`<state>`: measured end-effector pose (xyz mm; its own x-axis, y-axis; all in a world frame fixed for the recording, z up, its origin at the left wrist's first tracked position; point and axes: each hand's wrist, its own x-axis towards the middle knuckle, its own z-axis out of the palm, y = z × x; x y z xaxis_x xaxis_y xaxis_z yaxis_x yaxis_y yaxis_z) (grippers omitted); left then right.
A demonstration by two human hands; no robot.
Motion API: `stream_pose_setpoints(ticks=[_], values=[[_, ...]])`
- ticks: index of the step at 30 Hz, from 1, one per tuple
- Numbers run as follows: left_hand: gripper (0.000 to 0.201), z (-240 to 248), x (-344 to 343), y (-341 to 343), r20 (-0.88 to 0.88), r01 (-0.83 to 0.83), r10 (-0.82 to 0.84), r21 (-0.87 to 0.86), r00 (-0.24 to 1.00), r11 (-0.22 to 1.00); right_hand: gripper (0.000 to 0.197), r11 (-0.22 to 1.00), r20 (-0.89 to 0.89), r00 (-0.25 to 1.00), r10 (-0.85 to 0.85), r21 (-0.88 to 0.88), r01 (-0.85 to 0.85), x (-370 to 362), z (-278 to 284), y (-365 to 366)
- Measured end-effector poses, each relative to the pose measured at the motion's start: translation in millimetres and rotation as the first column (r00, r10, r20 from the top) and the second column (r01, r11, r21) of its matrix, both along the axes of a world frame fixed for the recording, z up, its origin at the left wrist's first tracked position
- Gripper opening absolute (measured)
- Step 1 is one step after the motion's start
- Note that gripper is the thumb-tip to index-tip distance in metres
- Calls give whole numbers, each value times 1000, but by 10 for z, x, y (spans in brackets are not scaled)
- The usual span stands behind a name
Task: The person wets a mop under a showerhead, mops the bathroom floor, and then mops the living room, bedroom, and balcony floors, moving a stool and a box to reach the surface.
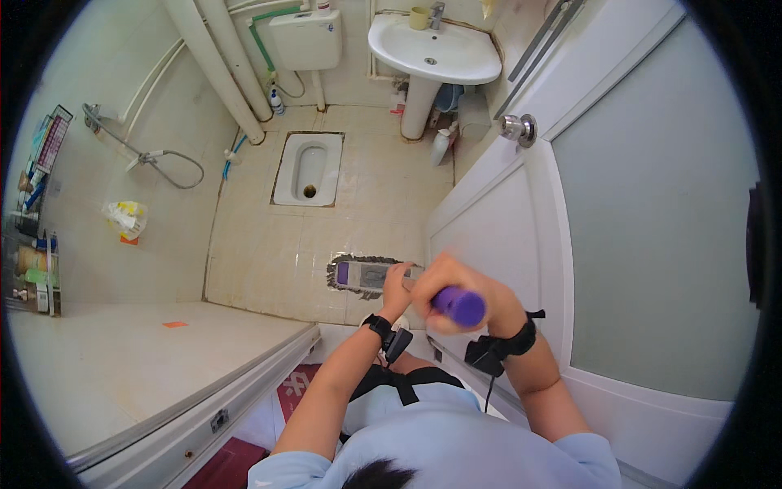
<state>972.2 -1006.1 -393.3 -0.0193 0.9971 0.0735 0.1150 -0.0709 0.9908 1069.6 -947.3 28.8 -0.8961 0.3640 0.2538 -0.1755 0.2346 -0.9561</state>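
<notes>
A flat mop (366, 275) with a grey fringed pad and a purple-and-grey plate lies on the wet tiled floor, below the squat toilet in the view. Its pole rises toward me and ends in a purple grip (461, 307). My right hand (448, 284) is wrapped round the pole just under that purple end. Lower down, my left hand (397, 291) is closed round the same pole, nearer the mop head. The hands hide most of the pole. Both wrists carry black straps with small boxes.
A squat toilet (309, 169) is set in the floor ahead, with a cistern (306, 41) behind. A pedestal sink (436, 53) and a white spray bottle (441, 147) stand at far right. The open door (497, 220) borders my right; a shower hose (171, 167) hangs left.
</notes>
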Motion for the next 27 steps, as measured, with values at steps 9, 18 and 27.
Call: stream_pose_setpoints(ticks=[9,18,27], values=[[36,678,-88,64,-394,-233,190,-66,900,970,17,934,352,908,227,187,-305,-378,-393,-394],[33,1870,-162,208,-272,296,-200,381,941,876,17,898,-44,949,-311,315,309,347,-570,-437],[17,1735,624,372,-487,709,-532,323,693,627,10,681,-159,701,-696,163,714,832,-1047,-913]])
